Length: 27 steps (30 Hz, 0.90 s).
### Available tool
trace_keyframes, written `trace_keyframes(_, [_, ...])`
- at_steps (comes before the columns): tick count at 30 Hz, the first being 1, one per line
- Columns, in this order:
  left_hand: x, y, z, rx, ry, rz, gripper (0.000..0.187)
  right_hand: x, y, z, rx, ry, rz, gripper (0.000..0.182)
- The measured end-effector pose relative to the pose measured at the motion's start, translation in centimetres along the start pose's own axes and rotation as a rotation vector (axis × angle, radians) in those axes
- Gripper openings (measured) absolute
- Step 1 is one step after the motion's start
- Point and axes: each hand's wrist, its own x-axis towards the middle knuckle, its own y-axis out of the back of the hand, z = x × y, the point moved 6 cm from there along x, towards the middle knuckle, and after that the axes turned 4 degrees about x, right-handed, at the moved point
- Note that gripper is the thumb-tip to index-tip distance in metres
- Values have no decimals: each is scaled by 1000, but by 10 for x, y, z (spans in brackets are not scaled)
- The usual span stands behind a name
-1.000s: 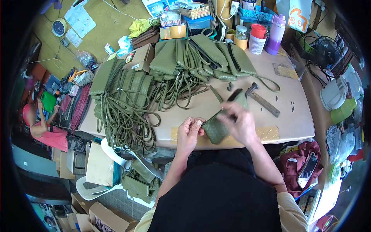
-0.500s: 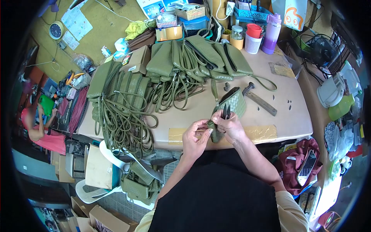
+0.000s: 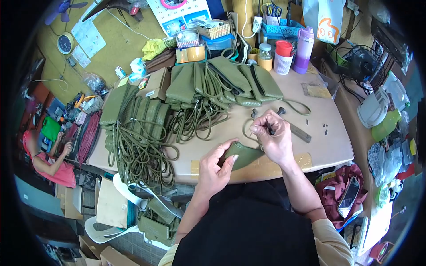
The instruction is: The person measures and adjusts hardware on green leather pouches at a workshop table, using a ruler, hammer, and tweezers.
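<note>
My left hand (image 3: 216, 165) is closed on a small green woven-leather pouch (image 3: 245, 156), fingers and thumb pinching its edge near the table's front. To the right, my right hand (image 3: 275, 139) is closed around small black thread snips (image 3: 269, 127), mostly hidden in the fist. A thin green strap (image 3: 245, 126) loops up beside that hand. Behind the right hand lies a hammer (image 3: 300, 132), its handle partly covered by the hand. A small dark metal piece (image 3: 254, 113) rests left of the hammer head.
Green bags (image 3: 195, 84) with long straps (image 3: 142, 150) are heaped at the table's back and left. Cups and a purple bottle (image 3: 303, 51) stand at the back right. A maroon bag (image 3: 341, 190) with a phone sits at lower right. Another person (image 3: 53, 162) works at far left.
My right hand has moved up and right, away from the left hand, with the snips. The pouch has turned in my left hand and now lies more sideways. The view has shifted slightly.
</note>
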Motion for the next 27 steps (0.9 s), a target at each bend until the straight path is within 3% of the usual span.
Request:
trace_keyframes(4, [2, 11, 3, -8, 109, -185, 31, -6, 0, 4, 178, -104, -64, 13])
trace_keyframes(6, [6, 19, 7, 3, 78, -218, 32, -15, -11, 15, 589, -434, -285, 17])
trace_keyframes(10, [20, 30, 18, 37, 172, -307, 35, -19, -22, -6, 848, -482, -417, 25])
trace_keyframes(12, [30, 42, 39, 268, -84, -244, 31, -16, -20, -11, 853, -430, -434, 28])
trace_keyframes(14, [36, 45, 45, 309, -121, -156, 27, -14, -14, -14, 799, -400, -424, 23])
trace_keyframes(16, [41, 46, 56, 577, -237, -64, 26, -15, -12, -18, 762, -354, -450, 23])
trace_keyframes(18, [42, 35, 50, 615, -281, -28, 26, -18, -12, -23, 724, -310, -473, 22])
trace_keyframes(20, [41, 28, 49, 680, -363, 79, 27, -25, -15, -26, 456, -298, -511, 20])
trace_keyframes(21, [41, 26, 50, 641, -393, 136, 27, -28, -22, -32, 539, -193, -519, 17])
trace_keyframes(24, [25, 12, 45, 644, -358, 219, 25, -32, -27, -28, 479, -149, -505, 17])
trace_keyframes(27, [11, 5, 21, 465, -280, 329, 18, -30, -20, -17, 469, -278, -466, 15])
